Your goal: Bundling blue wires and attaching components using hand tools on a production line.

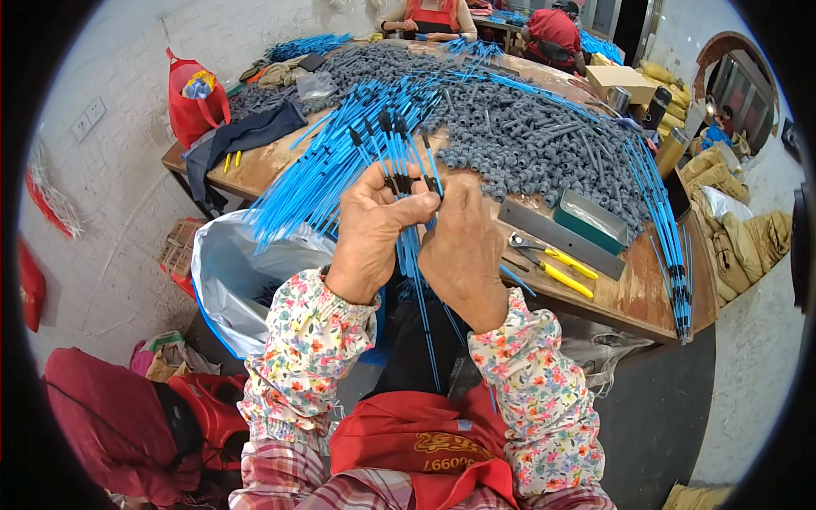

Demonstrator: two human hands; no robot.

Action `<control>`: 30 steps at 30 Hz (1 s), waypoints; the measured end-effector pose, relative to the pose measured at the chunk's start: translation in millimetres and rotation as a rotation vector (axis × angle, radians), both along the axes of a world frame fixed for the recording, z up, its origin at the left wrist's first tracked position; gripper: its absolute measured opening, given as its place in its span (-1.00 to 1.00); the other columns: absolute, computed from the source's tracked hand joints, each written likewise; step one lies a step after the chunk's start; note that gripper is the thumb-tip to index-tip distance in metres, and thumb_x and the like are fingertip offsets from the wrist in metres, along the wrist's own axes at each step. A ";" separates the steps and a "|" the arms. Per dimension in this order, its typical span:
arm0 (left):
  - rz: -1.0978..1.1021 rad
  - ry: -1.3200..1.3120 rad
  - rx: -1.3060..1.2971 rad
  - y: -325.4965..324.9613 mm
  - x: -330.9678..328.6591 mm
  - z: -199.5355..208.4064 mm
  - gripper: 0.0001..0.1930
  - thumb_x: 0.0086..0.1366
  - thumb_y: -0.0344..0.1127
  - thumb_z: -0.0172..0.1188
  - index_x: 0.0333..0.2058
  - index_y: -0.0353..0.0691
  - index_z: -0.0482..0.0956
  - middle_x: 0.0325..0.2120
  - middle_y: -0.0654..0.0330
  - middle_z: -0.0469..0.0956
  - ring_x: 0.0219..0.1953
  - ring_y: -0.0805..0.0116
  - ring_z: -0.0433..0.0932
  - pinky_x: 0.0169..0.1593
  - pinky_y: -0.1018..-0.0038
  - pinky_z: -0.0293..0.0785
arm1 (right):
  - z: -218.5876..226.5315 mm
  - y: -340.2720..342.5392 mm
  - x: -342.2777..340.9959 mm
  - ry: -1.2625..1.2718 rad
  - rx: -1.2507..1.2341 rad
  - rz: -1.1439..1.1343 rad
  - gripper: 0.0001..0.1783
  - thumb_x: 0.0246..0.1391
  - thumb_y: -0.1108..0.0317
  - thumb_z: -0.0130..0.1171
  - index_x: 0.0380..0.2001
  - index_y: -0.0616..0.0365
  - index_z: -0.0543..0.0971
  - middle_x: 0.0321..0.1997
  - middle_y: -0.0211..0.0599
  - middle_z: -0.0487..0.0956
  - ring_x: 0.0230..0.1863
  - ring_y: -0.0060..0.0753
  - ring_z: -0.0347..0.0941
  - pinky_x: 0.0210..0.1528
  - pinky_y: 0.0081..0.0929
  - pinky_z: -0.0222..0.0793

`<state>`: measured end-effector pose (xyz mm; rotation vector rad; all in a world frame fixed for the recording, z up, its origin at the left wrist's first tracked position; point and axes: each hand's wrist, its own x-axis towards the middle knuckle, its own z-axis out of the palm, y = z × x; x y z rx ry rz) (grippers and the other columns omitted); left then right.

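Note:
Above the table's near edge, my left hand (374, 221) is closed around several thin blue rods (410, 263) with black tips and black collars. Its thumb presses toward the right. My right hand (463, 246) is closed beside it, its fingertips meeting the same bundle near a black collar; the back of the hand hides most of its grip. The rods' lower ends hang down in front of my lap. Just beyond my hands lies a large heap of similar blue rods (314, 174). Small dark grey plastic fittings (527, 140) are piled behind and to the right.
Right of my hands lie yellow-handled pliers (565, 272), a grey metal bar (544, 236) and a green tray (586, 242). More blue rods (659, 204) line the table's right side. A white-lined bag (217, 272) stands open below left. Other people (554, 34) sit at the far side.

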<state>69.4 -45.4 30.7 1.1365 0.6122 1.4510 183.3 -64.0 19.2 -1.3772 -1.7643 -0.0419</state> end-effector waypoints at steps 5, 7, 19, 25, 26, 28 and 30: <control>0.107 -0.022 -0.022 6.9 -12.9 -6.2 -0.75 0.10 -0.58 0.21 -0.21 -0.32 0.43 -0.47 0.20 0.54 -0.48 0.40 0.53 -0.39 0.55 0.47 | -3.4 -1.0 -3.4 0.031 -0.056 0.147 -0.64 -0.11 0.44 0.12 -0.22 0.30 0.30 -0.29 0.02 0.39 -0.27 0.12 0.40 -0.31 -0.04 0.33; 0.151 -0.007 0.008 9.5 -16.0 -8.6 -0.79 0.13 -0.55 0.19 -0.23 -0.31 0.43 -0.48 0.21 0.53 -0.49 0.42 0.53 -0.41 0.55 0.47 | -2.2 0.3 3.9 0.206 -0.142 0.324 -0.73 -0.03 0.45 0.10 -0.24 0.31 0.36 -0.46 -0.13 0.40 -0.43 -0.19 0.39 -0.42 -0.29 0.30; 0.075 -0.070 -0.164 12.5 -49.8 -27.2 -0.88 0.28 -0.38 0.08 -0.23 -0.22 0.43 -0.60 0.31 0.40 -0.63 0.49 0.32 -0.46 0.53 0.36 | -26.9 21.5 -12.4 0.476 -0.301 0.590 -0.81 0.12 0.37 0.03 -0.38 0.32 0.48 -0.53 -0.39 0.47 -0.53 -0.68 0.32 -0.48 -0.64 0.25; 0.100 -0.254 -0.232 10.3 -76.0 -36.9 -0.86 0.29 -0.37 0.06 -0.19 -0.23 0.43 -0.50 0.20 0.50 -0.54 0.42 0.46 -0.41 0.49 0.44 | -35.8 76.3 -7.2 0.416 -0.217 0.559 -0.79 0.11 0.32 0.06 -0.40 0.30 0.50 -0.51 -0.39 0.49 -0.54 -0.68 0.34 -0.50 -0.68 0.25; 0.070 -0.283 -0.236 7.8 -82.1 -39.4 -0.85 0.29 -0.37 0.05 -0.18 -0.25 0.43 -0.45 0.14 0.54 -0.49 0.38 0.52 -0.39 0.49 0.47 | -32.0 92.8 -3.8 0.554 -0.418 0.550 -0.80 0.09 0.34 0.08 -0.41 0.30 0.51 -0.51 -0.38 0.50 -0.55 -0.66 0.35 -0.51 -0.68 0.26; 0.042 -0.312 -0.245 4.6 -91.3 -43.2 -0.84 0.30 -0.38 0.04 -0.17 -0.27 0.43 -0.40 0.07 0.58 -0.44 0.34 0.58 -0.38 0.48 0.50 | -34.9 130.1 -1.0 0.693 -0.624 0.534 -0.82 0.07 0.35 0.09 -0.42 0.29 0.51 -0.52 -0.37 0.51 -0.56 -0.63 0.36 -0.53 -0.68 0.27; 0.051 -0.283 -0.259 -0.4 -93.6 -39.2 -0.82 0.30 -0.38 0.03 -0.15 -0.29 0.42 -0.34 0.00 0.59 -0.34 0.25 0.61 -0.29 0.43 0.55 | -45.8 169.6 2.2 0.869 -0.781 0.395 -0.85 0.02 0.39 0.10 -0.44 0.29 0.51 -0.52 -0.36 0.51 -0.59 -0.59 0.37 -0.56 -0.67 0.29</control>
